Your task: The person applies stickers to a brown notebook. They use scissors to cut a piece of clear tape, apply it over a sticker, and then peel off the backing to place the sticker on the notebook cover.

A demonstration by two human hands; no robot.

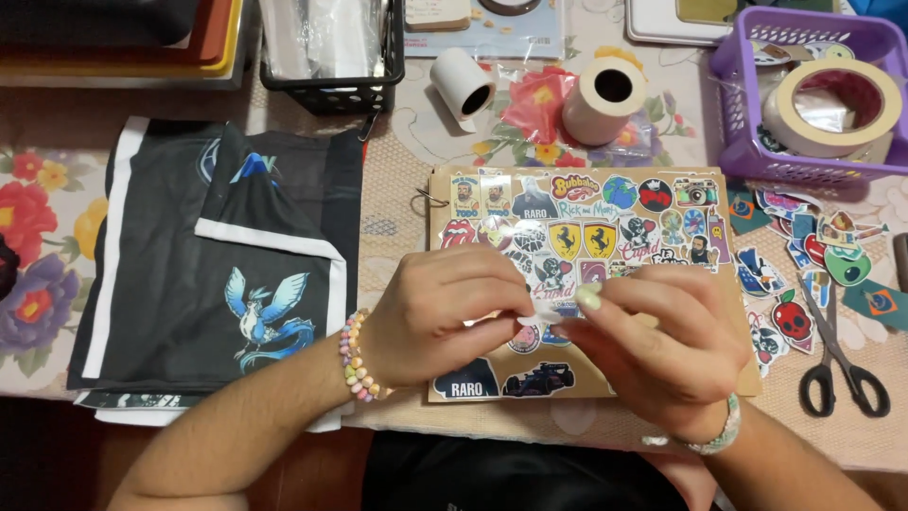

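Floral tablecloth [38,218] underneath everything, crowded with craft supplies. Centre: brown kraft notebook cover [577,284] lying flat, bound by a metal ring [430,198] at its upper left corner, nearly filled with colourful stickers of round, shield and car shapes. Both hands meeting above its lower middle: left hand [440,317] with thumb and forefinger pinched on a small pale sticker [549,310], right hand [662,345] gripping the same scrap from the opposite side, a light green nail just above it. Sticker caught between the fingertips of both hands, raised slightly off the cover, too small for its design to be read. Beaded pastel bracelet [357,358] on the left wrist, pale bead band [719,437] on the right. Left of the notebook: folded black fabric [218,265] with white edging and a blue bird print. Right of it: loose stickers [804,265] scattered over the cloth, black-handled scissors [842,364] lying among them near the table's front edge. Farther back: two white label rolls [463,85] and [605,99] tipped on their sides, a red wrapper between them; black mesh basket [331,90] holding clear plastic sleeves; purple plastic basket [733,123] at upper right with a wide roll of cream masking tape [832,109] inside.
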